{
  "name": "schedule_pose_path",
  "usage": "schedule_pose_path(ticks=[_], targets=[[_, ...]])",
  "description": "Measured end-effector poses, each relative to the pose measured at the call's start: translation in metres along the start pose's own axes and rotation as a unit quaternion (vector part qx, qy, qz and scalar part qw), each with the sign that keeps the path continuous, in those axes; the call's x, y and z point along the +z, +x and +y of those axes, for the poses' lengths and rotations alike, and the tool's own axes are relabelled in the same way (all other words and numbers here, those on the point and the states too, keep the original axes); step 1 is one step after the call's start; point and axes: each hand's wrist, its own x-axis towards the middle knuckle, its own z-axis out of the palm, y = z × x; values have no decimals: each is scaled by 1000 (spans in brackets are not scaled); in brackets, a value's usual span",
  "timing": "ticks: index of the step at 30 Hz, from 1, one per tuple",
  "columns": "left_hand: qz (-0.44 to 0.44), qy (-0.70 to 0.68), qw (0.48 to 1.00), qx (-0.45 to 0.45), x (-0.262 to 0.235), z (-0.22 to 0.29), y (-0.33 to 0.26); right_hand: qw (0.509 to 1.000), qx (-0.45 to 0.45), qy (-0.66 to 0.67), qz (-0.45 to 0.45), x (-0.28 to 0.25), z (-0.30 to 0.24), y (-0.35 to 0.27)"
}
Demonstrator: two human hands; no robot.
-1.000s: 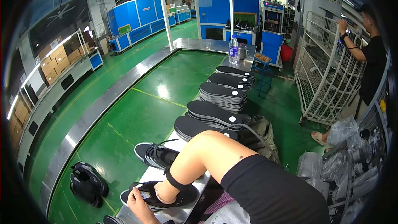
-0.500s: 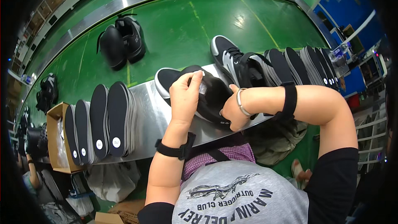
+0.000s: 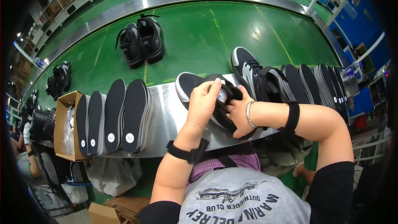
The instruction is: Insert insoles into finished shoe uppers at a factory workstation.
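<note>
A black sneaker with a light grey toe (image 3: 183, 86) rests on the metal ledge in front of me, its toe pointing away to the left. My left hand (image 3: 203, 104) pinches at the sneaker's opening, thumb and fingers together by the tongue. A small white and blue label (image 3: 222, 96) shows inside the opening. On the heel side, my right hand (image 3: 240, 115) grips the collar, some fingers reaching into the opening. What those fingertips touch is hidden. Just right of it stands a matching black and grey sneaker (image 3: 248, 67).
Black insoles (image 3: 134, 116) stand in stacks at the left beside an open cardboard box (image 3: 64, 104). More insole stacks (image 3: 309, 84) line the right. A black sneaker pair (image 3: 141, 43) sits on the green surface (image 3: 186, 37) beyond the metal ledge (image 3: 163, 122).
The whole view has shifted, so everything appears farther right. My right hand has moved up into the sneaker's opening, fingers more spread. The label inside shows more clearly; my left hand keeps its pinch.
</note>
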Motion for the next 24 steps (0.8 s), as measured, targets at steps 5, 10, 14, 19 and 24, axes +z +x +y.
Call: schedule_pose_path(ticks=[5,10,14,19,24], targets=[[17,-16,1000,21,-12,4,-4,986,-66,80,134,0,6,3],[64,78,990,99,-2,-5,-1,707,32,681,186,7,21,4],[59,77,993,70,-2,0,-11,647,62,718,248,12,10,7],[72,83,987,115,-2,2,-16,596,-1,757,267,15,11,0],[87,161,969,163,-7,10,-6,538,-148,772,303,18,19,-27]])
